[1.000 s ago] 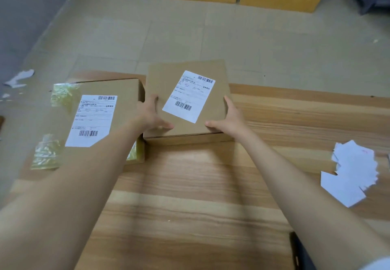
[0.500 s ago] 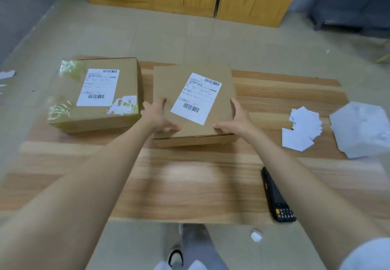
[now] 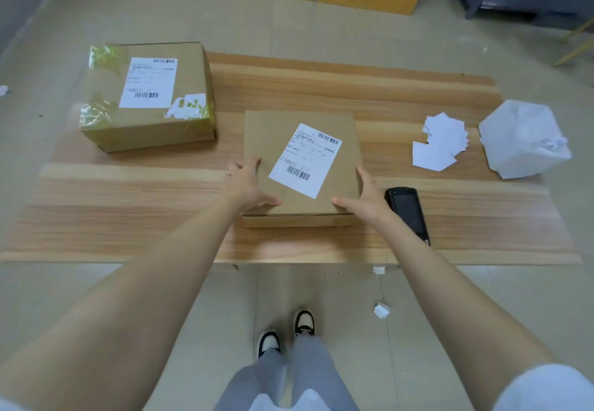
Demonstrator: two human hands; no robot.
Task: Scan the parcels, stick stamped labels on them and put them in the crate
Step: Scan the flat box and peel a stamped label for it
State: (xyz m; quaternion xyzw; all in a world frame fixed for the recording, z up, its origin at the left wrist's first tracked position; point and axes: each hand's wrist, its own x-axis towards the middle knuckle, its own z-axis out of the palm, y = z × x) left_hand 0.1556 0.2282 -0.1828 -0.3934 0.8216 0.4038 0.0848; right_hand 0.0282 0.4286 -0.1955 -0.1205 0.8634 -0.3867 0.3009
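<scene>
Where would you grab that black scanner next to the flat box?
Probably across its narrow body, from above, with the right hand, nearest it. The scanner lies flat, screen up, so only its two long sides offer a pinch; its near end is partly hidden behind the forearm.
</scene>
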